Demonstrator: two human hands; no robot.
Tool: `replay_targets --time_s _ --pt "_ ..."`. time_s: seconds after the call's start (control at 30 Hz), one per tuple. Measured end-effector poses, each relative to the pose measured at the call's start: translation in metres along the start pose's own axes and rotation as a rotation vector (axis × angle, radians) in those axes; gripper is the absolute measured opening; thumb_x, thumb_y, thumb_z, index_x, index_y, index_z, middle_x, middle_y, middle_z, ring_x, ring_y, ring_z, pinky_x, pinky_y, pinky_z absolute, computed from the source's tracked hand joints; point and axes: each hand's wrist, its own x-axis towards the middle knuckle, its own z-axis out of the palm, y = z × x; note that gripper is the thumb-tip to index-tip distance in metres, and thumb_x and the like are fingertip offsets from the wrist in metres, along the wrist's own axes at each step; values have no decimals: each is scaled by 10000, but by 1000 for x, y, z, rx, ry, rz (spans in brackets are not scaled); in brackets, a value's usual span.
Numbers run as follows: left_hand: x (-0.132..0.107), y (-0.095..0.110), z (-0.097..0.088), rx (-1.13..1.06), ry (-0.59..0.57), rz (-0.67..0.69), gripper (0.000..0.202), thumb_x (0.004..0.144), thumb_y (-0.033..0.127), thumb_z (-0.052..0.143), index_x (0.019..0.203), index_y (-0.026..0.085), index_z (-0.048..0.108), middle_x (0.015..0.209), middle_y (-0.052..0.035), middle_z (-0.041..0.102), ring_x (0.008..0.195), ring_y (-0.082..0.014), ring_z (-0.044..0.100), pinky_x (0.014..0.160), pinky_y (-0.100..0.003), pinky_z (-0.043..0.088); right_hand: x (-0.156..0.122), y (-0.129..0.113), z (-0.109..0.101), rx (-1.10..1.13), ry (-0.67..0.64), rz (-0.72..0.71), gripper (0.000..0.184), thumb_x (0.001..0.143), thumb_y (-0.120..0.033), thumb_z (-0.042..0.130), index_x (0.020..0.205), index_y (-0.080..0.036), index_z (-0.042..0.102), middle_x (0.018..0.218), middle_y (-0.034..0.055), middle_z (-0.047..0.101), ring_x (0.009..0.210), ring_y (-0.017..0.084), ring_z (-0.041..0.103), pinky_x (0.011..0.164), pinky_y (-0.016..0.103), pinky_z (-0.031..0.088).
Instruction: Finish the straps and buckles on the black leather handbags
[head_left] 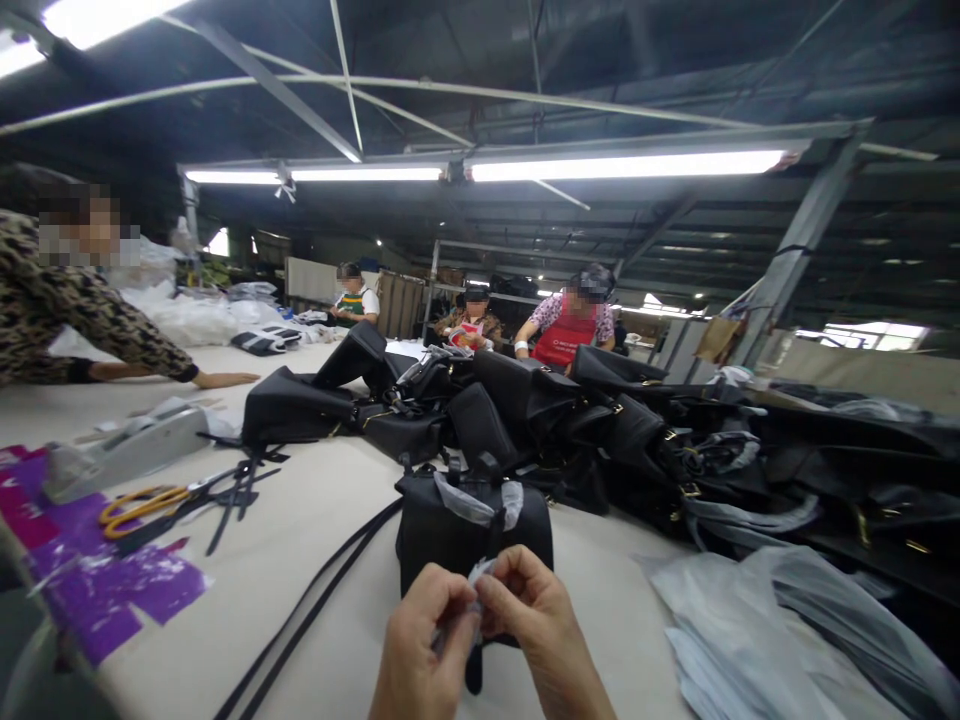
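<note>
A black handbag (442, 540) stands on the pale table in front of me, its top handle wrapped in clear plastic film (469, 497). Before its front face, my left hand (431, 625) pinches a small piece of thin whitish wrapping (482, 570). From the other side, my right hand (529, 600) pinches the same piece, fingertips nearly touching those of the left. A dark strap end (474, 670) hangs below the fingers. Two long black straps (315, 600) run from the bag's left side toward the table's near edge. My fingers hide part of the wrapping.
Black bags (480, 420) are heaped behind and to the right. Clear plastic sheets (780, 620) lie at right. Orange-handled scissors (150, 508), a tape dispenser (135, 445) and purple tape (97, 560) are at left. A co-worker's hand (225, 380) rests on the table; other people work beyond.
</note>
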Motion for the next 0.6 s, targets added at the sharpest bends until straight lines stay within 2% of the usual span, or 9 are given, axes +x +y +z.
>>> replay_targets --time_s 0.13,0.3,0.37,0.47,0.6 --pt "-3 -1 5 -23 77 134 127 897 252 549 849 209 659 825 -31 612 720 -147 589 670 -209 501 2 8 -3 51 -1 -6 383 675 -453 831 723 -162 587 577 -42 577 492 83 521 501 192 422" --pt "-3 -9 8 44 117 154 235 907 290 538 1057 221 705 969 -74 630 881 -189 630 784 -240 540 2 15 -1 103 42 -3 402 656 -482 835 703 -165 592 611 -31 573 517 87 488 501 196 415" --pt "-1 -11 6 45 79 135 252 905 283 538 1076 226 714 933 -66 622 853 -182 628 757 -232 543 2 14 0 103 50 -7 406 645 -488 841 691 -169 593 631 -29 571 551 97 492 527 206 430" --pt "5 -10 0 -15 -39 90 252 907 278 542 1082 229 717 924 -60 638 841 -173 636 753 -228 540 1 11 -2 79 26 -45 373 672 -484 825 702 -170 628 670 -15 585 637 125 529 622 235 470" --pt "12 -5 -5 -194 -195 -98 269 890 333 593 1087 187 703 1022 -87 684 941 -205 651 833 -264 530 0 3 -6 12 -7 -73 347 710 -494 794 730 -169 673 728 5 610 717 148 558 664 244 483"
